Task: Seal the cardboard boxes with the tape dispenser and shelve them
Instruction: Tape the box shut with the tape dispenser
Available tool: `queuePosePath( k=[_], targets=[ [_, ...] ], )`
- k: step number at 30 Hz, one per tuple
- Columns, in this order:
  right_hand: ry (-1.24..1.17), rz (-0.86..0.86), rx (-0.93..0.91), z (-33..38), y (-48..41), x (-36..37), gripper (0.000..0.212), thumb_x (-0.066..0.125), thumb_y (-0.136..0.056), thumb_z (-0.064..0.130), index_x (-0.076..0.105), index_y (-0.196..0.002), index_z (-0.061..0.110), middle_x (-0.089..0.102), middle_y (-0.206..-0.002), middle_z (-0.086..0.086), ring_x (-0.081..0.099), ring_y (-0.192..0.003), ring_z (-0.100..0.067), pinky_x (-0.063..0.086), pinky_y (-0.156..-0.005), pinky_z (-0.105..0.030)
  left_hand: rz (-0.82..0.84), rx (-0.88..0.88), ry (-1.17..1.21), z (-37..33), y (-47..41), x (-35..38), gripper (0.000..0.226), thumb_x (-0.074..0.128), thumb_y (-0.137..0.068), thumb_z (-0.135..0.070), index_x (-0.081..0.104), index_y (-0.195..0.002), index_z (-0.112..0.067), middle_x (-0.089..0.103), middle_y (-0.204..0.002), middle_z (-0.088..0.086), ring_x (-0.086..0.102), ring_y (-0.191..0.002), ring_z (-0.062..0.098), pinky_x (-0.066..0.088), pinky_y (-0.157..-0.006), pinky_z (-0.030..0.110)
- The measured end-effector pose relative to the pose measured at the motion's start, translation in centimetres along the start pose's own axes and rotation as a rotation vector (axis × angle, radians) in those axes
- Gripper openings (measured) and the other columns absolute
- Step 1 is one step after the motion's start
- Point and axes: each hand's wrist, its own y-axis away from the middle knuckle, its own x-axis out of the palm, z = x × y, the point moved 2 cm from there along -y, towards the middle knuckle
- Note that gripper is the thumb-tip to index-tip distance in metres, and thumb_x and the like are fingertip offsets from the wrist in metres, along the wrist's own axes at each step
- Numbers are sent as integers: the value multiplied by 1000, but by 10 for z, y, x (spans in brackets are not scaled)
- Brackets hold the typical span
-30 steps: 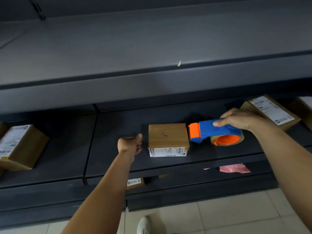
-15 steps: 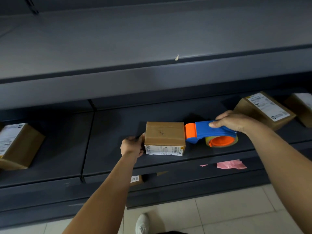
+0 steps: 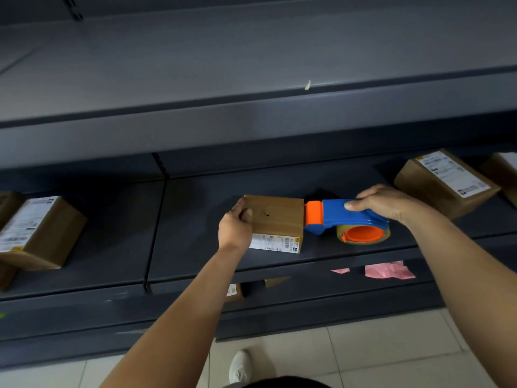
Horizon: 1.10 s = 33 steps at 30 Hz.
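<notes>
I see my left grip (image 3: 235,228) at the left end of the small brown cardboard box (image 3: 275,217). The fingers are curled over that end and onto the top face, so the box is held fast. The left forearm reaches up and forward from the lower edge of the view, with the wrist nearly straight.

The box sits flat on the dark grey metal shelf (image 3: 195,233), about mid-depth. Its white printed label (image 3: 275,243) is on the front face, toward me.

My right grip (image 3: 383,204) lies over the top of the blue and orange plastic tape dispenser (image 3: 347,217). It is closed round the blue handle, with one finger stretched leftward along the handle's top. The right forearm comes in from the lower right, with the wrist bent slightly down.

The dispenser's orange head touches the right end of the box at its top edge. The tape roll on its orange core (image 3: 363,233) sits low behind the head, on or just above the shelf; I cannot tell which.

On the same shelf a larger labelled cardboard box (image 3: 444,183) stands to the right, well apart from the small one. Another labelled cardboard box (image 3: 42,231) stands far left. Pink paper scraps (image 3: 389,270) lie on the shelf level below. A white shoe (image 3: 240,365) shows on the pale tiled floor (image 3: 363,354).
</notes>
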Motion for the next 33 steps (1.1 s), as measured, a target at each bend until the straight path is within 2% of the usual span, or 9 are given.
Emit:
queuePosePath(
  k=[4, 6, 11, 14, 18, 22, 26, 30, 33],
  targets=[
    [8, -31, -16, 2, 3, 3, 58, 68, -85, 38, 53, -134, 10, 48, -141, -12, 46, -126, -28, 35, -97, -34, -36, 342, -508, -12, 7, 11, 54, 41, -93, 7, 40, -144, -12, 22, -158, 8, 15, -147, 21, 0, -117, 23],
    [5, -34, -21, 3, 3, 8, 59, 69, -84, 39, 53, -134, 10, 47, -142, -11, 46, -126, -28, 36, -98, -34, 56, 454, -641, -20, 14, 24, 48, 40, -98, -7, 37, -145, -14, 24, -157, 6, 14, -147, 20, -10, -116, 28],
    [-11, -22, -14, 4, 6, 18, 63, 68, -84, 43, 50, -137, 13, 44, -145, -10, 43, -130, -27, 35, -98, -34, 249, 383, -732, -18, 24, 33, 82, 25, -94, -63, 0, -153, -11, -7, -161, 3, -11, -148, 17, -11, -119, 33],
    [-25, -22, -20, 3, 7, 21, 63, 67, -85, 43, 49, -138, 13, 42, -147, -10, 42, -131, -27, 34, -99, -35, 258, 371, -870, -15, 23, 32, 93, 29, -91, -67, -13, -150, -8, -17, -159, 7, -17, -146, 19, -12, -118, 35],
    [-37, -6, -33, 1, 10, 23, 64, 66, -85, 44, 48, -139, 13, 42, -147, -9, 42, -131, -27, 35, -98, -34, 263, 390, -896, -19, 24, 30, 86, 30, -95, -60, -8, -151, -7, -13, -160, 10, -16, -147, 21, -12, -118, 35],
    [-64, -10, -79, 10, 15, 21, 61, 67, -79, 54, 61, -126, 16, 58, -132, -9, 55, -117, -26, 40, -98, -38, 253, 356, -548, -24, 21, 13, 83, 43, -95, -51, 3, -152, -7, -4, -161, 7, -10, -148, 16, -9, -117, 27],
    [-113, -22, -195, 40, 13, 18, 40, 69, -80, 47, 72, -97, 11, 71, -98, -10, 65, -90, -27, 42, -80, -34, 248, 209, -14, -17, 18, -15, 79, 57, -92, -42, 15, -152, -12, 11, -160, -2, 4, -147, 8, 4, -119, 24],
    [-122, -7, -264, 69, 9, 30, 47, 71, -77, 51, 71, -107, 15, 68, -100, -4, 63, -94, -22, 43, -82, -32, 220, 158, 147, -4, 16, -35, 71, 56, -94, -36, 21, -151, -11, 21, -158, -2, 18, -141, 1, 15, -110, 13],
    [-99, 5, -289, 75, 7, 33, 36, 68, -83, 43, 73, -95, 9, 72, -94, -13, 64, -87, -24, 42, -79, -34, 228, 167, 135, -2, 17, -38, 69, 52, -96, -34, 19, -152, -12, 21, -157, -4, 18, -134, -6, 15, -102, 3]
  ],
)
